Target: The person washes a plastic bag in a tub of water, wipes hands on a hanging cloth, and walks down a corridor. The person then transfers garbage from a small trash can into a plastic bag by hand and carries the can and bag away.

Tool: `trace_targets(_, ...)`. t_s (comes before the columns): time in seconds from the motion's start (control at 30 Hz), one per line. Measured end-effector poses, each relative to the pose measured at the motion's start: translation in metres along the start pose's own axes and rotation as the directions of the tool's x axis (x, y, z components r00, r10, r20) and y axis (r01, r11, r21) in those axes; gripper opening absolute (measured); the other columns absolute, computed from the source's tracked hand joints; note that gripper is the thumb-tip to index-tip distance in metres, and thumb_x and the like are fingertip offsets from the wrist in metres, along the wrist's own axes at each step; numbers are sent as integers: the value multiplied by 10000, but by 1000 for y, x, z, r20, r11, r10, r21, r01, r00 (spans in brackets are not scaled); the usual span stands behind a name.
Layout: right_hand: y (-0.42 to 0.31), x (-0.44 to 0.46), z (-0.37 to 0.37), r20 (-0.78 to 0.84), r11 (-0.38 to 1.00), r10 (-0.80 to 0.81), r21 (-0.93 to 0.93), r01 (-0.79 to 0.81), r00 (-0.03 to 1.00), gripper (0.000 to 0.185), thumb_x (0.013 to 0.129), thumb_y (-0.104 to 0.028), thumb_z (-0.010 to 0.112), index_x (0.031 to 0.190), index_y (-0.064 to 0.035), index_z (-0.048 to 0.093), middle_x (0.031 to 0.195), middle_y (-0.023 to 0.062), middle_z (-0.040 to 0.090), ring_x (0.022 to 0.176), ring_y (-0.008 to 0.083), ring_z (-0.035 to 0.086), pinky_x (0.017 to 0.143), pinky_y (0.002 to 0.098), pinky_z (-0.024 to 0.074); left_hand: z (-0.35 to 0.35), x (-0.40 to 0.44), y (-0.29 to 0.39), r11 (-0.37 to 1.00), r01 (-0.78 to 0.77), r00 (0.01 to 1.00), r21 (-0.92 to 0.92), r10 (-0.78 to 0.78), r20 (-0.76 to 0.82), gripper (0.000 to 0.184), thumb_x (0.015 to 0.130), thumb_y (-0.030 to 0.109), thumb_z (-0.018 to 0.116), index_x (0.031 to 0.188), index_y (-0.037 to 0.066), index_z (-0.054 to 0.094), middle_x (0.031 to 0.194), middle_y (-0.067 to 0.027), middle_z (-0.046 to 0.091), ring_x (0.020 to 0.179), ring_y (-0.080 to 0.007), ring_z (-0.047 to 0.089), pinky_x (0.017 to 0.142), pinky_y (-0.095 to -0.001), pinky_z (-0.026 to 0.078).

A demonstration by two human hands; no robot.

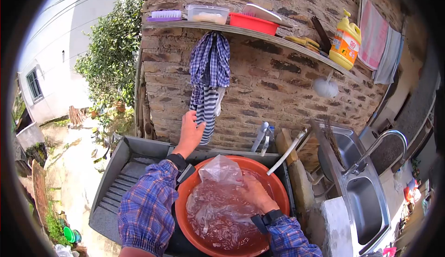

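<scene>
A clear plastic bag (215,206) lies partly under water in an orange basin (183,229), one puffed corner standing above the surface. My right hand (256,193) is in the basin, gripping the bag's right side; its fingertips are partly hidden by water and plastic. Raised beyond the basin's rim, my left hand (189,133) has its thumb and fingers apart and holds nothing. Just past its fingers hangs a black-and-white striped cloth (208,118); whether they touch it I cannot tell. Above it a blue checked cloth (211,60) hangs from the shelf.
The basin sits in a dark stone sink with a ribbed washboard (118,190) at left. A white pipe (287,152) reaches over the basin's right rim. Two bottles (264,139) stand behind. A shelf (208,25) holds a yellow jug (345,41). A steel sink (368,206) is at right.
</scene>
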State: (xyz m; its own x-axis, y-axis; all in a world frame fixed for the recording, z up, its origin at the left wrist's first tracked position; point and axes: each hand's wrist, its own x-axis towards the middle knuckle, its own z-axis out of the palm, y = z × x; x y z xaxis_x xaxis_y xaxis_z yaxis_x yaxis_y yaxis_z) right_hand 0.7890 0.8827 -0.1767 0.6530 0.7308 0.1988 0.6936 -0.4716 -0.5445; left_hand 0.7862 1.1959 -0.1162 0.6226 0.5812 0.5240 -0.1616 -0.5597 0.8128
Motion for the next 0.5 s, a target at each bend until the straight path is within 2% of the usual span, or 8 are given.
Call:
trace_targets(0.1, -35, 35, -46, 95, 987, -25, 161, 9, 995, 355, 816, -106, 683, 1160, -70, 602, 1129, 157, 565, 1021, 287, 593, 899, 376, 493, -15, 90, 29, 965, -189, 871, 180, 249, -424, 541, 808, 112, 707, 1260, 21, 424, 1106, -156, 515, 954, -243, 545, 807, -350, 466)
trace_targets(0.17, -47, 57, -64, 48, 985, -60, 162, 52, 997, 340, 845, -94, 665, 1175, -65, 590, 1134, 138, 564, 994, 251, 605, 875, 357, 501, -24, 130, 58, 924, -261, 773, 281, 374, -512, 387, 824, 137, 691, 1150, 20, 520, 1033, -150, 562, 915, -228, 558, 797, -348, 461)
trace_targets(0.2, -55, 68, -72, 5, 980, -94, 179, 91, 996, 324, 874, -83, 646, 1190, -59, 578, 1140, 120, 563, 967, 214, 616, 851, 337, 509, -32, 144, 68, 925, -259, 774, 277, 370, -514, 387, 824, 137, 691, 1150, 20, 520, 1033, -150, 562, 915, -228, 558, 797, -348, 461)
trace_targets(0.27, -87, 87, -93, 1, 980, -68, 186, 67, 998, 324, 861, -60, 639, 1180, -61, 584, 1137, 132, 563, 960, 219, 619, 841, 333, 512, -44, 161, 80, 995, -15, 998, 102, 22, -66, 217, 838, 161, 679, 968, 6, 599, 936, -149, 589, 877, -220, 564, 794, -342, 450)
trace_targets(0.3, -101, 101, -103, -6, 979, -47, 196, 47, 999, 326, 849, -38, 631, 1171, -64, 590, 1134, 145, 563, 953, 223, 622, 831, 328, 514, -44, 161, 80, 990, -142, 987, 9, 142, -78, 207, 855, 189, 666, 826, -7, 604, 800, -116, 571, 738, -218, 551, 711, -343, 453)
trace_targets(0.4, -120, 150, -130, -109, 967, -219, 108, 230, 970, 331, 862, -35, 613, 1190, -64, 583, 1116, 126, 577, 893, 212, 634, 806, 315, 514, -52, 162, 70, 929, -371, 925, 4, 369, -90, 224, 865, 202, 662, 821, -6, 590, 770, -94, 540, 688, -202, 514, 646, -333, 437)
trace_targets(0.47, -122, 187, -143, -165, 964, -210, 130, 232, 964, 319, 865, -49, 598, 1184, -62, 595, 1133, 122, 595, 897, 215, 637, 803, 314, 509, -57, 169, 44, 927, -372, 914, 55, 376, -151, 213, 891, 225, 642, 861, 21, 591, 769, -51, 525, 691, -152, 488, 634, -318, 425)
trace_targets(0.5, -118, 204, -147, -173, 967, -154, 178, 185, 973, 311, 867, -60, 589, 1177, -61, 605, 1158, 124, 604, 916, 221, 638, 808, 316, 506, -59, 176, 24, 975, -208, 958, -81, 187, -217, 236, 890, 239, 641, 884, 6, 600, 830, -99, 569, 758, -209, 527, 699, -349, 434)
